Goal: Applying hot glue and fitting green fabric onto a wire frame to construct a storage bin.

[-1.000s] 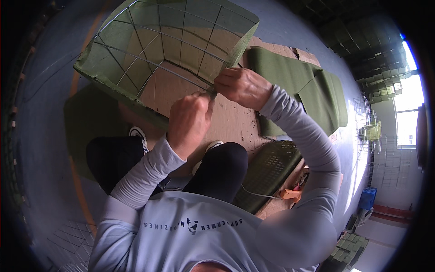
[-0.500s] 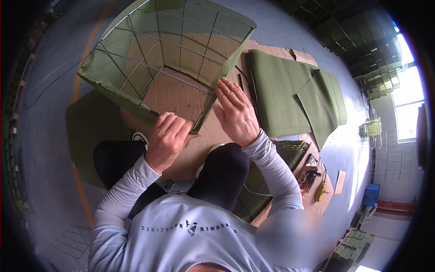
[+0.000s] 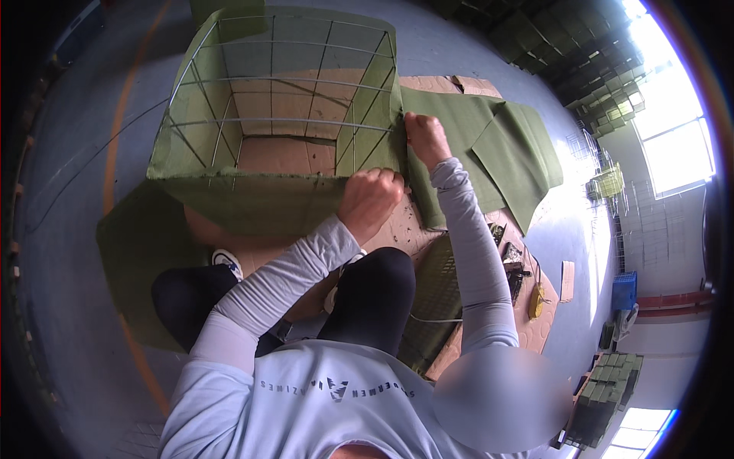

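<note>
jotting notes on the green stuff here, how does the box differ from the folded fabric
The box is hollow with raised walls; the fabric lies low, folded over. The box has a wire grid; the fabric shows no wire. The left hand is at the box's near right corner; the fabric lies apart from that hand. Both are green.

Olive green is shown by the fabric cover (image 3: 260, 203), darker on its near panel than on its side walls, and its opening is crossed by a grid of grey wires (image 3: 298, 120), with tan cardboard (image 3: 287, 155) seen through it. Plain green is repeated in the folded cloth (image 3: 459, 153), while the pale grey shirt (image 3: 336, 417) is printed with dark lettering and set against black trousers (image 3: 367, 302). The blue-grey floor (image 3: 69, 199) is striped with an orange line (image 3: 116, 126).
</note>
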Available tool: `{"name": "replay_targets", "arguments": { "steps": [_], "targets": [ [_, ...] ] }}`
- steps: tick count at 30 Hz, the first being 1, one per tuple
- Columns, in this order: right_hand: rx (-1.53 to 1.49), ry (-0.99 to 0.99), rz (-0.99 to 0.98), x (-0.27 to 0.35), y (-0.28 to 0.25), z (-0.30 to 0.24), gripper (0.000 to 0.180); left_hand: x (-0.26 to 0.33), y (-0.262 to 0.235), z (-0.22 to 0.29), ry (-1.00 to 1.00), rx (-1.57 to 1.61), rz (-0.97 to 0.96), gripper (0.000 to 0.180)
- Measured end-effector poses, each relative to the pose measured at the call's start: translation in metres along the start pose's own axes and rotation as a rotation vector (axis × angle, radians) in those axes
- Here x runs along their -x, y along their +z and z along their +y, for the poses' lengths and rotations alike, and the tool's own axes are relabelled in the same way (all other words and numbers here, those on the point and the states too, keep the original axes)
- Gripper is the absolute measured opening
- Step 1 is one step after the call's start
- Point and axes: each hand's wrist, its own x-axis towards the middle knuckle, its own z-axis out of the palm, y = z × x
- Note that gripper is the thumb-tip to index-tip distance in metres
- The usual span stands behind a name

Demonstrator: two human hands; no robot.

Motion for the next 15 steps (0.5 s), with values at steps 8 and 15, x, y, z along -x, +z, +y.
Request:
{"name": "replay_targets", "arguments": {
  "steps": [8, 15],
  "targets": [
    [0.172, 0.063, 0.177, -0.02, 0.022, -0.017, 0.041, -0.01, 0.004, 0.003, 0.018, 0.026, 0.032, 0.008],
    [0.043, 0.137, -0.03, -0.05, 0.003, 0.034, 0.037, -0.012, 0.016, 0.041, -0.071, 0.068, 0.032, 0.026]
  ]
}}
